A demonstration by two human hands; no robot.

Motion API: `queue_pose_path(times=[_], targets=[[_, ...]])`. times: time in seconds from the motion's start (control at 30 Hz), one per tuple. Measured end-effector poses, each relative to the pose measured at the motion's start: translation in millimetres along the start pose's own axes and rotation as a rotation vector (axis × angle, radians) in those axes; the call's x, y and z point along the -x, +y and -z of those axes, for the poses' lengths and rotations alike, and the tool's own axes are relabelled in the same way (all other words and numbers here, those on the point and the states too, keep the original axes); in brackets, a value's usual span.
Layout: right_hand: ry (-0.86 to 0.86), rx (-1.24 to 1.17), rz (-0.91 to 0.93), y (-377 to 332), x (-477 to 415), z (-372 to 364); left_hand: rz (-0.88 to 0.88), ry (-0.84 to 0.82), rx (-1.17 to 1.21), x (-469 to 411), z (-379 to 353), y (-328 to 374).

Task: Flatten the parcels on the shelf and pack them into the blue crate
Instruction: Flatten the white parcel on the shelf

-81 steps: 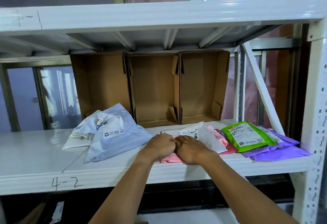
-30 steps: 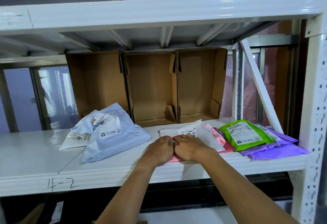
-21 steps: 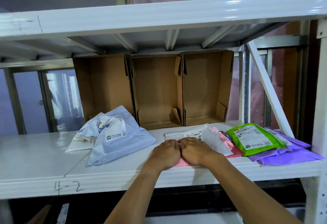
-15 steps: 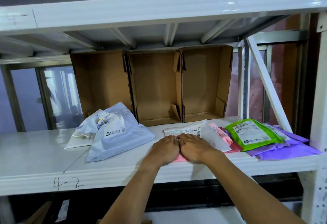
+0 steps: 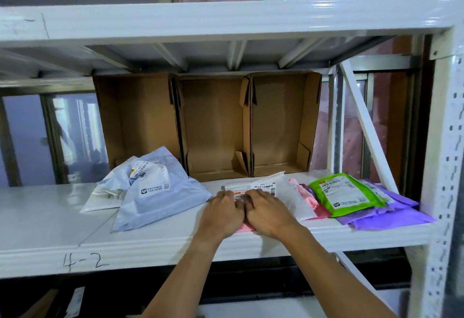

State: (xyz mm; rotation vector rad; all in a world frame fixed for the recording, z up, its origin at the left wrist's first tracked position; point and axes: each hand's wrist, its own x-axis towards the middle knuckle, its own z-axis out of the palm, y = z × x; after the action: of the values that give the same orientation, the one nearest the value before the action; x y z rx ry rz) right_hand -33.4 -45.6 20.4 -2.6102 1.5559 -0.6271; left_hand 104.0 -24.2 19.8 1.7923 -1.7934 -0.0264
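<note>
The pink parcel [image 5: 247, 227] lies at the shelf's [image 5: 150, 244] front lip, seemingly lengthwise away from the person, under both hands. The left hand [image 5: 222, 214] and right hand [image 5: 270, 213] press it palm-down, side by side, fingers bent, enclosing nothing. A white parcel [image 5: 288, 193] crowds its right and a grey-blue parcel [image 5: 160, 199] its left. Free room lies frontward.

The shelf [image 5: 37, 207] is lying bare at the far left. At the back, cardboard boxes [image 5: 213, 126] are walling it off, the upper shelf [image 5: 226, 18] is capping the space, and a grey parcel [image 5: 160, 199] and a green parcel [image 5: 344, 194] are flanking the middle.
</note>
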Motion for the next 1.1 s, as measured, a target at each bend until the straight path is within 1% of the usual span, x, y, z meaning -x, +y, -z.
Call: queue_pose_path(times=[0.07, 0.23, 0.47, 0.53, 0.6, 0.7, 0.77, 0.83, 0.97, 1.1], targets=[[0.052, -0.068, 0.005, -2, 3, 1, 0.028, 0.073, -0.005, 2, 2, 0], [0.043, -0.056, 0.029, -3, 8, 4, 0.13, 0.146, 0.132, 0, 7, -2], [0.169, -0.095, -0.07, 1, 7, 3, 0.136, 0.187, 0.255, 1, 10, -5], [0.217, -0.083, -0.122, 4, 6, 2, 0.1, 0.133, 0.294, 2, 11, -5], [0.247, -0.064, -0.153, 5, 7, 2, 0.042, 0.024, 0.293, 3, 8, -5], [0.315, -0.056, -0.095, 3, 7, 1, -0.002, -0.099, 0.216, 2, 7, -6], [0.324, -0.033, -0.04, 0, 9, 0, -0.02, -0.135, 0.167, 2, 7, -7], [0.307, 0.022, -0.026, 0, 11, -3, -0.037, -0.169, 0.131, 2, 7, -6], [0.362, 0.05, -0.104, -1, 13, -5, -0.059, -0.232, 0.103, 1, 6, -6], [0.309, 0.042, -0.133, -3, 14, -1, -0.081, -0.242, 0.077, 4, 7, -4]])
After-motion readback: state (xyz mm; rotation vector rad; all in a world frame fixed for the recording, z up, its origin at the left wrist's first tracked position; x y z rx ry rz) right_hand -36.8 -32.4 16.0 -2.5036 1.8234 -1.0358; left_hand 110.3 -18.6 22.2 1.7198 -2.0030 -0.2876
